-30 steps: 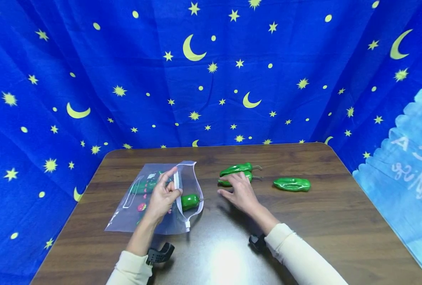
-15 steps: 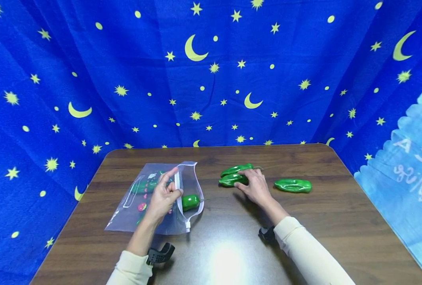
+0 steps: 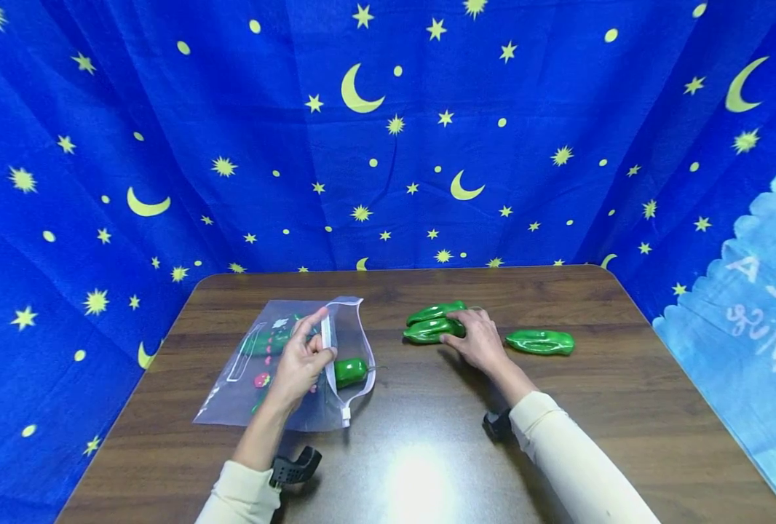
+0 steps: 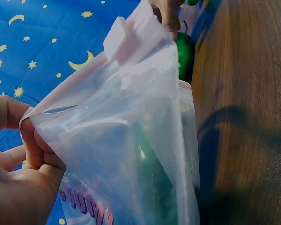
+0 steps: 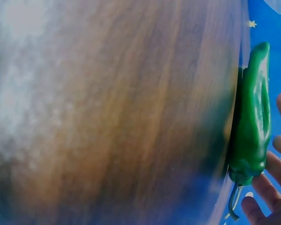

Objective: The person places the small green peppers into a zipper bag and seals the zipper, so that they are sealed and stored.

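Left hand [image 3: 299, 365] pinches clear plastic zip bag [image 3: 234, 399] by rim; right hand [image 3: 480, 342] touches long glossy green pepper [image 3: 426, 332], grip unclear.

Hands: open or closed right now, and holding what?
Left hand: closed, holding the clear bag.
Right hand: open, at a green pepper; contact can't be told.
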Demonstrator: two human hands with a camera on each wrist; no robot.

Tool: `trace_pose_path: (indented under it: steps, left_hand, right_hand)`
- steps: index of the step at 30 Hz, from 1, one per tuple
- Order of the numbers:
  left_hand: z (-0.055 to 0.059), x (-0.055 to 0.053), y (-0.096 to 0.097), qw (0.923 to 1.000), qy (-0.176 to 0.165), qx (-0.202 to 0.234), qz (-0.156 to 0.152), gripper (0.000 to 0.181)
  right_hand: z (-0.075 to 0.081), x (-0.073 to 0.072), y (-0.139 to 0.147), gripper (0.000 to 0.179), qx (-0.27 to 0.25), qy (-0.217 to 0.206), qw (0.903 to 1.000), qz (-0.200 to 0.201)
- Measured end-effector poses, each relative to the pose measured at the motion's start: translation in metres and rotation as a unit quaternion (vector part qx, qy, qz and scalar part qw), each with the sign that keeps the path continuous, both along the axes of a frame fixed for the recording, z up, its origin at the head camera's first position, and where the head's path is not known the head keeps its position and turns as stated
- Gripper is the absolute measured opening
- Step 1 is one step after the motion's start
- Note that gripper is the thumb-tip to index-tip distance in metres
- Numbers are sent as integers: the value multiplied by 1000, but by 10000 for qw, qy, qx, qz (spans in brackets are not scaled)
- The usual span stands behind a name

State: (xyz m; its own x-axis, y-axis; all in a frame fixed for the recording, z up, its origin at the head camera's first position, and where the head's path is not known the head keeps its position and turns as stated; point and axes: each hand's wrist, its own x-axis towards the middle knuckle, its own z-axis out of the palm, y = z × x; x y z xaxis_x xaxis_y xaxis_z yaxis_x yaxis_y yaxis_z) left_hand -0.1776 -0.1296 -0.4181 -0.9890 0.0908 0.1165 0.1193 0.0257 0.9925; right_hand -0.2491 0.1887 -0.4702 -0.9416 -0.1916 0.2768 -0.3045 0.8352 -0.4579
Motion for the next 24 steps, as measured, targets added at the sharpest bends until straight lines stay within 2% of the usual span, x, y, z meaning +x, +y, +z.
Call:
trace_pose_path:
  steps: [24]
  left_hand:
    - [1, 0, -1, 9999, 90, -16, -44, 70]
  right_hand:
    - [-16, 10, 2, 51, 177, -298, 9994, 10]
